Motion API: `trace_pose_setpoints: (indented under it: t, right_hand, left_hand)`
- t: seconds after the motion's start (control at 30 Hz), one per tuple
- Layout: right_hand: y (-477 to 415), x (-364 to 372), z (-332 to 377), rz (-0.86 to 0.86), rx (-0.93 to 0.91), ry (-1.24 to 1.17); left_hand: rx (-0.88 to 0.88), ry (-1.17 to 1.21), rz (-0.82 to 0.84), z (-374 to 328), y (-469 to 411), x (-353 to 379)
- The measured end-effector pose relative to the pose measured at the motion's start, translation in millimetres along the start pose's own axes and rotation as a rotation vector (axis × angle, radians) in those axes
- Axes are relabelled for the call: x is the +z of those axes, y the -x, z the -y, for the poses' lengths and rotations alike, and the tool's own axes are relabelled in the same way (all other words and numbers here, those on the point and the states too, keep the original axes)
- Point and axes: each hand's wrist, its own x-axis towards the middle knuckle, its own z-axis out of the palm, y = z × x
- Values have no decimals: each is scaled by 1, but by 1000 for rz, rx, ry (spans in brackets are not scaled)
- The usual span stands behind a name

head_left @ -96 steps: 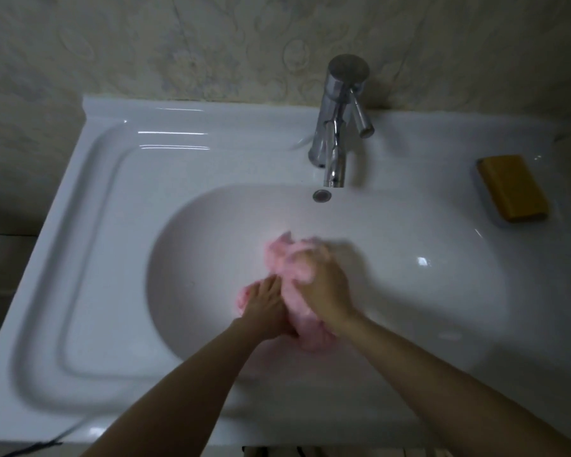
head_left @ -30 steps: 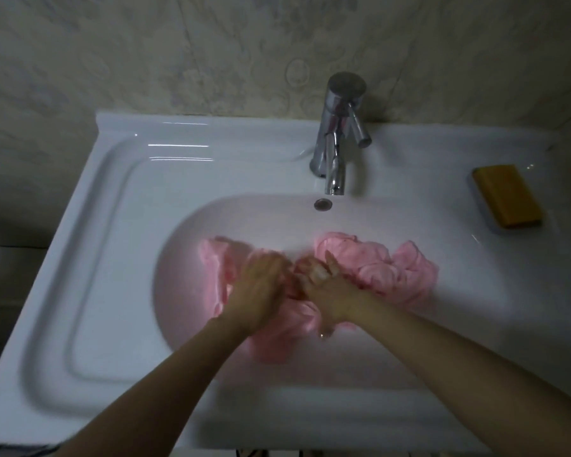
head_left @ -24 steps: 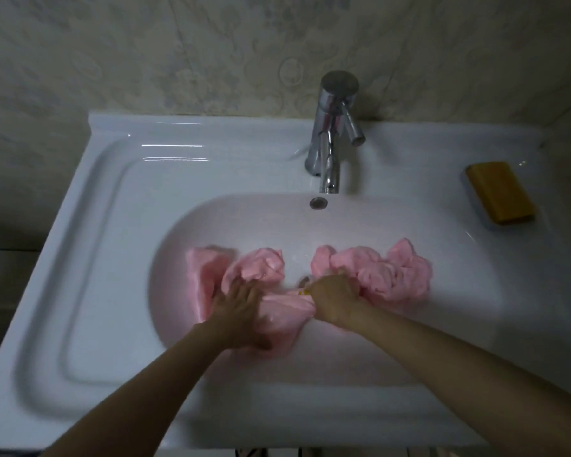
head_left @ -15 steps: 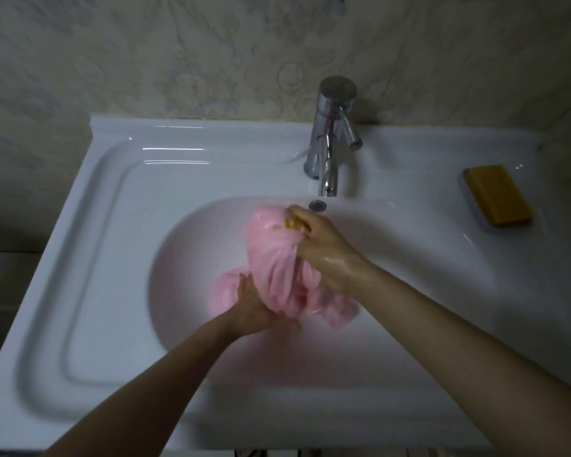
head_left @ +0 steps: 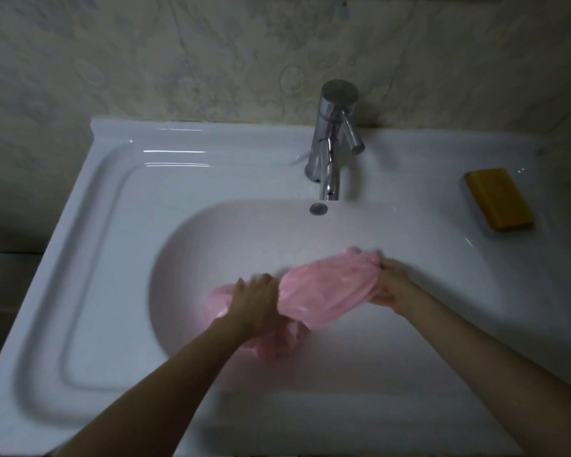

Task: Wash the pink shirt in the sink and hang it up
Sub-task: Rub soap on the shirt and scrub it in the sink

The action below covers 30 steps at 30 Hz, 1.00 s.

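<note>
The pink shirt [head_left: 327, 291] is stretched as a wet bundle across the bowl of the white sink [head_left: 231, 232], blurred by motion. My left hand [head_left: 256, 303] grips its lower left end, with loose cloth hanging below the hand. My right hand [head_left: 393, 286] grips the upper right end near the bowl's right side. Both forearms reach in from the bottom of the view. Part of the shirt is hidden under my left hand.
A chrome faucet [head_left: 332, 150] stands at the back of the sink, with the overflow hole [head_left: 318, 208] just below its spout. A yellow soap bar [head_left: 498, 199] lies on the right ledge. A flat recessed ledge [head_left: 119, 258] lies left of the bowl. A patterned wall rises behind.
The shirt was bunched and raised near the spout half a second ago; now my hands have pulled apart and stretched it lower across the bowl, the right hand moving right.
</note>
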Motion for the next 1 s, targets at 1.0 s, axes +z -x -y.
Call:
trace_pose_setpoints:
  t: [1.0]
  right_hand:
    - [15,85,-67,-13,-994,1270]
  left_hand:
    - [315,-352,92,-14,0,65]
